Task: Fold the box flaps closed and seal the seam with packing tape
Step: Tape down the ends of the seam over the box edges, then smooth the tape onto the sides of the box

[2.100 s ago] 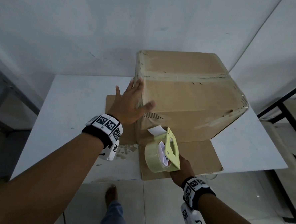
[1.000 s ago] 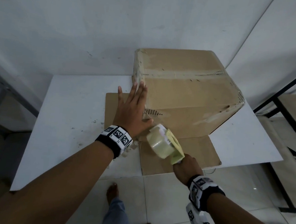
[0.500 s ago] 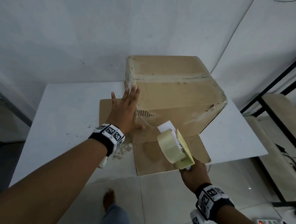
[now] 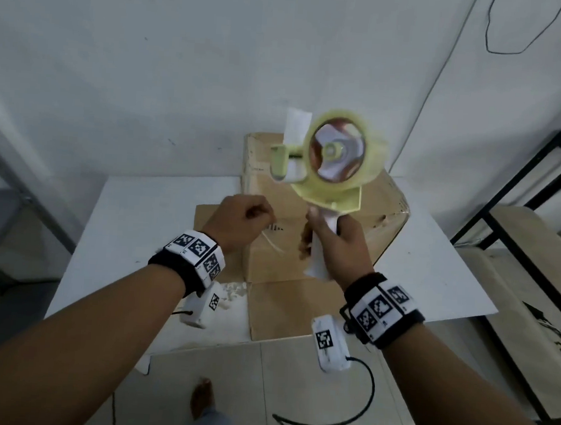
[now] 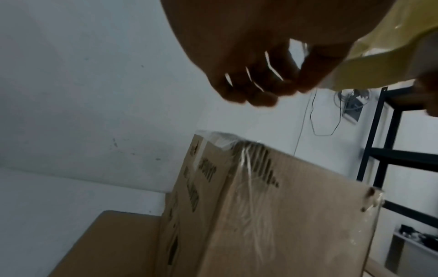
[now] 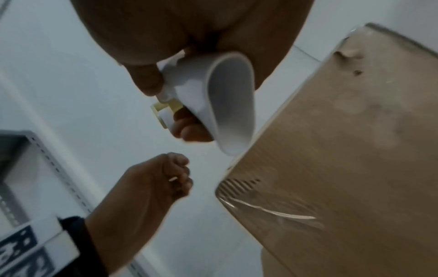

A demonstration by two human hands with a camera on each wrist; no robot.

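Note:
The brown cardboard box [image 4: 386,199] stands closed on a flat cardboard sheet [image 4: 287,301] on the white table [image 4: 134,210]. Wrinkled clear tape [image 5: 246,168] runs over its near top corner and down the front face [image 6: 272,211]. My right hand [image 4: 339,245] grips the white handle [image 6: 225,97] of the yellow tape dispenser [image 4: 336,156], held upright above the box with the roll facing me. My left hand [image 4: 242,220] hovers in front of the box with its fingers [image 5: 249,75] curled into a fist. Whether they pinch anything thin is unclear.
A black metal shelf frame [image 4: 519,200] stands to the right of the table. A black cable [image 4: 359,411] trails over the tiled floor by my bare foot [image 4: 202,394]. White walls close in behind the box.
My right hand has lifted the dispenser from low in front of the box to above it. My left hand has come off the box's side and curled into a fist.

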